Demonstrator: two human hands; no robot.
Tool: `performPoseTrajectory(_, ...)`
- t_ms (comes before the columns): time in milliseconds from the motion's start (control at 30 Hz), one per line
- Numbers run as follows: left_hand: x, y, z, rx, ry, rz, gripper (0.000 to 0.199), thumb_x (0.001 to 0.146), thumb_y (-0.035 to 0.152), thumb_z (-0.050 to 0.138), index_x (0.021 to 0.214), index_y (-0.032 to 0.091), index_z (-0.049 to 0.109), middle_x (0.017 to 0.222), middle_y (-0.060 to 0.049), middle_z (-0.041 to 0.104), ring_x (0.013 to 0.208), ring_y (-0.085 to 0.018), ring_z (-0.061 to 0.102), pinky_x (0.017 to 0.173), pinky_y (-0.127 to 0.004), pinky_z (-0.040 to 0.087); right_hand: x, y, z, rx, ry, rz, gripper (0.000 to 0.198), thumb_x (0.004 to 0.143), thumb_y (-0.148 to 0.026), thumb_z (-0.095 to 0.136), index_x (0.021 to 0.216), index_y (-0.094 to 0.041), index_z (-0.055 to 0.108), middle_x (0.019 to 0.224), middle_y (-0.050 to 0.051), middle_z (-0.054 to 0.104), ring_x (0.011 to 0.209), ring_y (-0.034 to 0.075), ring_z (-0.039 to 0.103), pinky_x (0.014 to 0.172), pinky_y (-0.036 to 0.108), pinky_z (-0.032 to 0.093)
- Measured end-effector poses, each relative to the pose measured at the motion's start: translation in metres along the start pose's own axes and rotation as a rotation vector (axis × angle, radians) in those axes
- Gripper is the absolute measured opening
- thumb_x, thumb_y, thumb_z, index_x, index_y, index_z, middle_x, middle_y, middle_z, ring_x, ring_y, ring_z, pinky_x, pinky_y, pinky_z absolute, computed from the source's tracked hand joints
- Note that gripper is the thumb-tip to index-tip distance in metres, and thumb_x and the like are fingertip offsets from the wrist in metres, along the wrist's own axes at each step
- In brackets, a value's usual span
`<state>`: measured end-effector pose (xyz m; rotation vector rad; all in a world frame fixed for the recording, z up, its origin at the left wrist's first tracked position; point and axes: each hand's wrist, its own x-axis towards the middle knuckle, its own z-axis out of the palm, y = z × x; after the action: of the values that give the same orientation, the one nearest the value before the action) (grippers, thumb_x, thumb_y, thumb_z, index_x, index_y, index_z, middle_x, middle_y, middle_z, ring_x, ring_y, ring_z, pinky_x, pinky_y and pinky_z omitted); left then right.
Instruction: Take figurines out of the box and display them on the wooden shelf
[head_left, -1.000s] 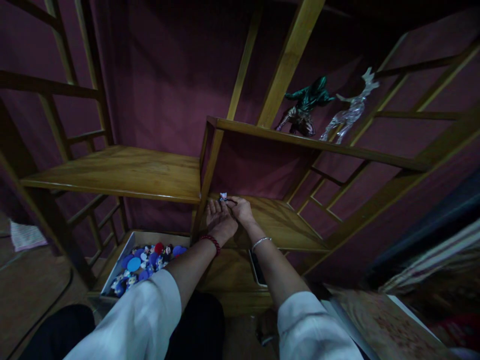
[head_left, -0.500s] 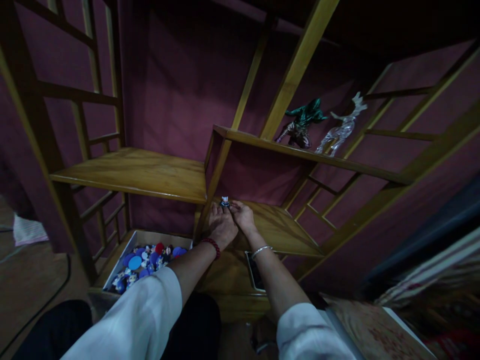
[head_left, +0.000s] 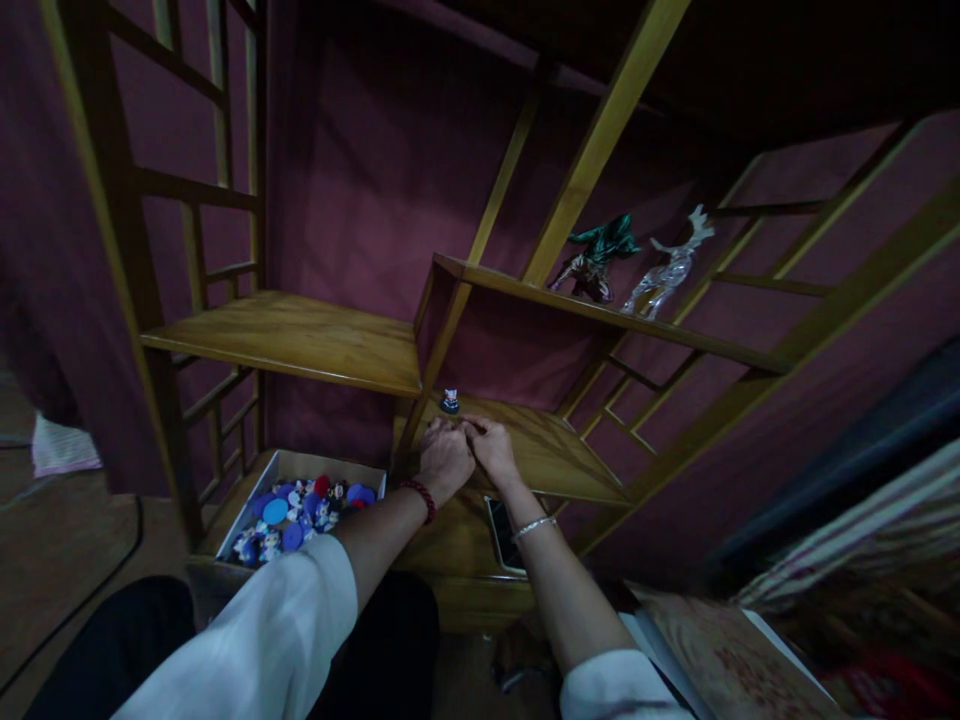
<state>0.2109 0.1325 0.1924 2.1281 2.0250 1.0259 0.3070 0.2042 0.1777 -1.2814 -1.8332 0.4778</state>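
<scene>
A small figurine (head_left: 449,401) with a pale top and a dark base stands upright on the lower right shelf (head_left: 559,455), just beyond my fingers and apart from them. My left hand (head_left: 447,462), with a dark red bead bracelet, is closed with its fingers curled low over the shelf's left end. Beside it, my right hand (head_left: 491,450) is closed too, its fingertips meeting the left hand. Whatever may be between the fingers is hidden. A silver bracelet (head_left: 534,528) is on my right wrist.
An open box (head_left: 274,470) of several small blue and white figurines stands at lower left. A phone (head_left: 501,535) lies below my right wrist. Above are a green-and-brown figure (head_left: 596,260) and a clear deer figure (head_left: 667,268). A wooden post (head_left: 435,350) rises just left of my hands.
Both hands have drawn back from the figurine, which now stands free on the shelf. My fingers have come together in front of it. The view has shifted slightly.
</scene>
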Motion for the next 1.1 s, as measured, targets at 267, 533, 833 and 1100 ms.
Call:
performPoseTrajectory(267,-0.019,-0.002,-0.004,0.008,0.069,-0.007,0.028,0.08,0.016,0.036,0.09,0.015,0.062,0.087,-0.008,0.063,0.091,-0.02,0.052,0.081,-0.032,0.041,-0.021,-0.006,-0.003,0.041,-0.022,0.011,0.021,0.072,-0.027,0.051,0.085,-0.021,0.067,0.088,0.002,0.069,0.085,0.017,0.063,0.081,0.031,0.048)
performPoseTrajectory(533,-0.043,-0.006,-0.013,-0.027,0.085,0.064,0.028,0.082,0.014,0.035,0.092,0.013,0.061,0.088,-0.01,0.062,0.09,-0.019,0.052,0.085,-0.033,0.038,-0.048,-0.015,-0.003,0.091,-0.021,-0.021,0.023,0.073,-0.03,0.05,0.085,-0.02,0.067,0.092,0.004,0.069,0.088,0.018,0.062,0.086,0.033,0.045)
performPoseTrajectory(833,-0.068,-0.012,-0.023,-0.013,0.084,0.116,0.027,0.084,0.015,0.033,0.09,0.013,0.059,0.086,-0.008,0.061,0.088,-0.02,0.049,0.079,-0.033,0.038,-0.076,-0.026,-0.001,0.077,0.009,-0.027,0.026,0.074,-0.031,0.049,0.087,-0.018,0.067,0.091,0.005,0.068,0.086,0.019,0.062,0.084,0.034,0.046)
performPoseTrajectory(1100,-0.087,-0.031,-0.023,-0.03,0.089,0.198,0.022,0.082,0.014,0.037,0.093,0.013,0.056,0.089,-0.008,0.057,0.089,-0.019,0.046,0.08,-0.033,0.038,-0.102,-0.043,0.008,0.04,0.033,-0.103,0.028,0.077,-0.031,0.046,0.09,-0.017,0.066,0.094,0.007,0.067,0.089,0.019,0.06,0.086,0.035,0.044)
